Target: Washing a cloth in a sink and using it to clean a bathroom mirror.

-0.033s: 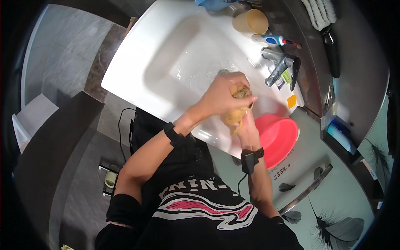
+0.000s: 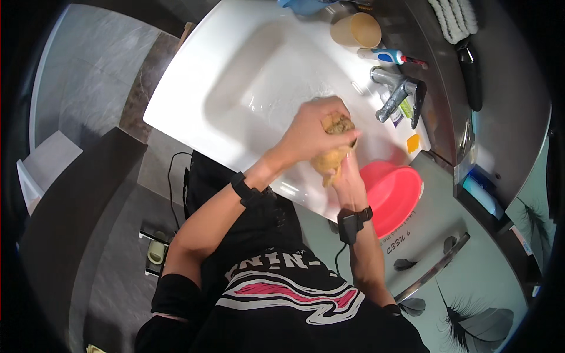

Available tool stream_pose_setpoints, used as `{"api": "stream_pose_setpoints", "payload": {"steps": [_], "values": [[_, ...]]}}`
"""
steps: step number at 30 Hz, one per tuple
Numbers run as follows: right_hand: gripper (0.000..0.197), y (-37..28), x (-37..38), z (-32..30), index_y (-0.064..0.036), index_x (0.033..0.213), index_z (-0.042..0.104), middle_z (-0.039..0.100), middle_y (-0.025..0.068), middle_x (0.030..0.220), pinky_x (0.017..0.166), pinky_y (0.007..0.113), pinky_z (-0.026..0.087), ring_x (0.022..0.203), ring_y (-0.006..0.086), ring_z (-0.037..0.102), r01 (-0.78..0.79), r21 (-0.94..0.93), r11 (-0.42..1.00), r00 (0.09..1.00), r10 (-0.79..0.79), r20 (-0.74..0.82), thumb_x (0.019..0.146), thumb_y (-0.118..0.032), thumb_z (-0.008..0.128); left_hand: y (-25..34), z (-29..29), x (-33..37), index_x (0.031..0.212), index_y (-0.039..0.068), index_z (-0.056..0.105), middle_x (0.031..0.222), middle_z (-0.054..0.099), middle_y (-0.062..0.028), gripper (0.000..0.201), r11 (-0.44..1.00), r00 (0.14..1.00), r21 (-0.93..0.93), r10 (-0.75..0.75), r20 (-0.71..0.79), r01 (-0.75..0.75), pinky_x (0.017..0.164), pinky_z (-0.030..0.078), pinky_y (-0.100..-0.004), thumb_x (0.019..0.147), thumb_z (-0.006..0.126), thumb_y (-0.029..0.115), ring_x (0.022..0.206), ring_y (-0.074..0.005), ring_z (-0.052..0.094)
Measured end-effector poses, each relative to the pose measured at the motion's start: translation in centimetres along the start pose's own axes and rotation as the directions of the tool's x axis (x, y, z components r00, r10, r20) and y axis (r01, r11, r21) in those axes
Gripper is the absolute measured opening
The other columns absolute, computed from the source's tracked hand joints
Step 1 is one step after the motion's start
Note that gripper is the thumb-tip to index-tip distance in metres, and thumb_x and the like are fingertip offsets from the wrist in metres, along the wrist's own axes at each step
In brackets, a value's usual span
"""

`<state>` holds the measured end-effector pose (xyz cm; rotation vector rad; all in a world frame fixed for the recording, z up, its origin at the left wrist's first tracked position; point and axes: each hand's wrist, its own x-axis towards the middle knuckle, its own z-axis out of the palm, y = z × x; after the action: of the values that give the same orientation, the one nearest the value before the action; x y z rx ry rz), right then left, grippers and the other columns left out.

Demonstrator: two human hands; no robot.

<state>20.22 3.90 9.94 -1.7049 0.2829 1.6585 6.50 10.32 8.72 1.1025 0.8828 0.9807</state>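
Observation:
Over the sink (image 2: 238, 117), my left hand (image 2: 313, 126) is closed round a soft, yellowish-tan bundle (image 2: 331, 162), wet-looking and darker brown at its top. It looks like cloth, though its exact kind does not show. My right hand (image 2: 349, 176) is beneath and beside it, partly covered by the bundle and the left hand. Its fingers are mostly hidden, but it seems to grip the bundle's lower part. Water glistens in the basin just beyond the hands. The chrome faucet (image 2: 399, 97) stands to the right of them.
A pink-red basin (image 2: 391, 197) sits right of my right wrist. Along the sink's back edge are a beige cup (image 2: 356, 30), an electric toothbrush (image 2: 382, 56), tubes and an orange piece (image 2: 413, 143). A blue container (image 2: 306, 5) shows at the top.
The bundle's lower end sits slightly differently and my left hand has shifted a little upward. Otherwise the arms and surroundings look almost the same.

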Motion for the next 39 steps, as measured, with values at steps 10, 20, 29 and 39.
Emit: {"api": "stream_pose_setpoints", "payload": {"steps": [10,20,29,39], "values": [[0.037,1.9,3.0,6.9,-0.0029,0.091,0.059,0.060,0.0039,0.077,0.043,0.028,0.040,0.054,0.0125,0.055,0.561,-0.354,0.748,0.819,-0.563,0.108,0.104,-0.036,0.047,0.1,-1.7,1.2,0.077,-0.004,0.058,0.060,0.059,-0.0155,0.031,0.994,0.775,-0.045,-0.107,-0.623,0.101,0.053,0.044,-0.0350,0.088,0.073,0.020,0.052,-0.0213,0.054],[0.039,2.0,3.7,5.8,0.0025,0.122,0.055,0.063,0.0084,0.102,0.065,0.026,0.049,0.081,0.0113,0.059,0.725,-0.453,0.518,0.678,-0.650,0.343,0.109,-0.031,0.040,-1.9,-2.3,0.9,0.097,-0.003,0.061,0.077,0.064,-0.0222,0.025,0.977,0.772,-0.102,-0.211,-0.599,0.188,0.066,0.048,-0.0414,0.097,0.058,0.022,0.068,-0.0321,0.064],[0.056,-1.7,1.6,0.0,-0.0073,0.119,0.056,0.063,0.0098,0.097,0.043,0.031,0.048,0.063,0.0223,0.061,0.174,-0.154,0.973,0.951,-0.126,0.282,0.098,-0.058,0.046,-1.5,-2.7,0.5,0.133,0.007,0.061,0.126,0.066,-0.0139,0.045,0.945,0.966,0.234,0.249,-0.068,-0.227,0.098,0.049,-0.0383,0.097,0.060,0.035,0.111,-0.0300,0.065],[0.048,1.8,-0.6,2.3,-0.0064,0.105,0.055,0.056,0.0131,0.083,0.037,0.028,0.042,0.054,0.0225,0.056,0.288,-0.114,0.951,0.956,-0.278,0.094,0.103,-0.050,0.035,-0.4,-2.0,-0.5,0.084,0.001,0.067,0.081,0.070,-0.0081,0.024,0.963,0.992,-0.244,-0.125,-0.014,0.117,0.074,0.050,-0.0293,0.091,0.071,0.024,0.077,-0.0140,0.065]]}}
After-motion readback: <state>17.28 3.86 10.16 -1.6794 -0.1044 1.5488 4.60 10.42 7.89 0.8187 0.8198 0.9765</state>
